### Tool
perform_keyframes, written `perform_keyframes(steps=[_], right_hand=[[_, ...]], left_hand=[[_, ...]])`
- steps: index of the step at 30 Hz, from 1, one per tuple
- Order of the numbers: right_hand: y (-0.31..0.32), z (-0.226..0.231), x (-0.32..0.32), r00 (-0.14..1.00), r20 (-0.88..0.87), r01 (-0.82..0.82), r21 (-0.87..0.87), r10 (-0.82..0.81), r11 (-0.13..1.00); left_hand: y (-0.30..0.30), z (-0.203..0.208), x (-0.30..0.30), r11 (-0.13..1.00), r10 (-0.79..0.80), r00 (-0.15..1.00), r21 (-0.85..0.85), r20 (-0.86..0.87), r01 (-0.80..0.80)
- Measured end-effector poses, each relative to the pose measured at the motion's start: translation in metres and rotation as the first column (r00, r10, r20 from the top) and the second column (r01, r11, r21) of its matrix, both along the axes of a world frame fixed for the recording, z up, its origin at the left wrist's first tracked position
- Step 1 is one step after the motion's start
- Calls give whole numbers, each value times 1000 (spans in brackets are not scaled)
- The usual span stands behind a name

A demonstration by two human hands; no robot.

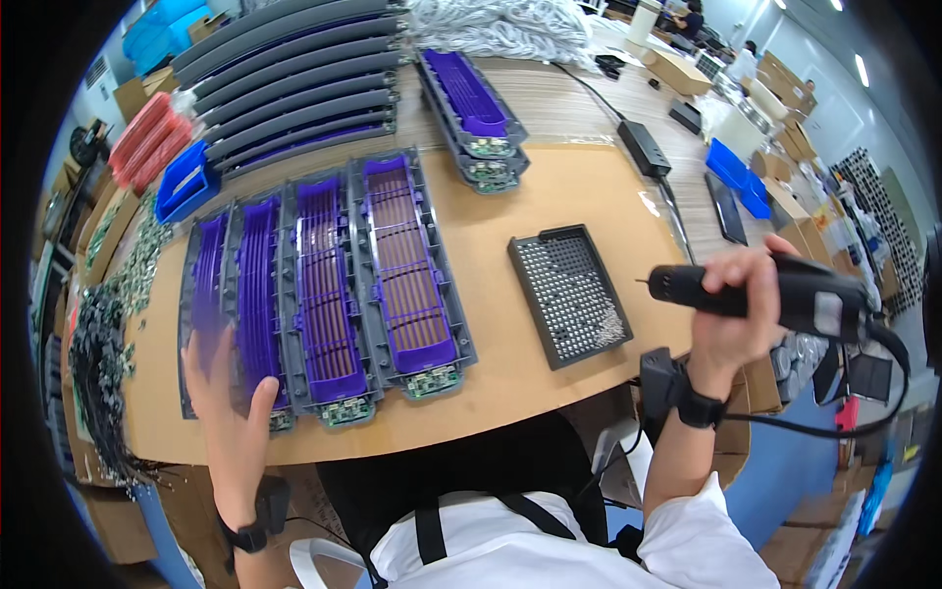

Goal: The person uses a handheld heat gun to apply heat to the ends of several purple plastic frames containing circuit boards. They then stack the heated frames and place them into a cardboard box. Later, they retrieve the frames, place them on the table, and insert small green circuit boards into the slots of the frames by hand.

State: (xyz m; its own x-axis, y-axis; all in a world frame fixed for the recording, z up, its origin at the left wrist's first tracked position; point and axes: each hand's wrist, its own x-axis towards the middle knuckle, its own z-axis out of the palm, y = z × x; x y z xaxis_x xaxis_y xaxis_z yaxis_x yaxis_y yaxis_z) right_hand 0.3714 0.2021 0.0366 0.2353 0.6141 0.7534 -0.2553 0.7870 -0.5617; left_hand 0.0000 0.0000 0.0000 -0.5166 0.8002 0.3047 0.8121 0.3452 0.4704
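My right hand [741, 304] is wrapped round a black electric screwdriver [814, 294], its bit pointing left above the table's right side. Nearest it on the board is a black screw tray [536, 314] with a perforated grid and a small pile of silvery screws [610, 324]. At the left, my left hand [234, 412] hovers over the near end of the two leftmost grey housings, fingers spread and slightly blurred. Several such long housings with purple slatted inserts [407, 265] lie side by side. Green circuit boards [432, 381] show at their near ends.
Two stacked housings [471, 98] stand farther back. Grey curved panels [294, 79] are piled at the far left, beside a blue bin [184, 187]. Black wires [98, 363] and small boards [142, 255] crowd the left edge. A power adapter [644, 147] and cord lie at the right.
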Motion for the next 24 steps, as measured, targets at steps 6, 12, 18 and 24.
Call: perform_keyframes(steps=[6, 12, 18, 24], right_hand=[[16, -8, -12, 995, -29, -97, -76, 95, 992], [14, -4, -25, 984, 49, -167, -84, 172, 982], [5, 8, -27, 963, 58, -258, -81, 263, 963], [1, 20, -23, 962, 89, -249, -115, 260, 962]], left_hand=[[14, 0, 65, 972, -173, 973, 134, -155, 194], [39, -5, 116, 883, -455, 881, 56, -129, 465], [55, -3, 132, 869, -488, 868, 42, -94, 493], [60, 5, 139, 868, -487, 873, 91, -39, 488]])
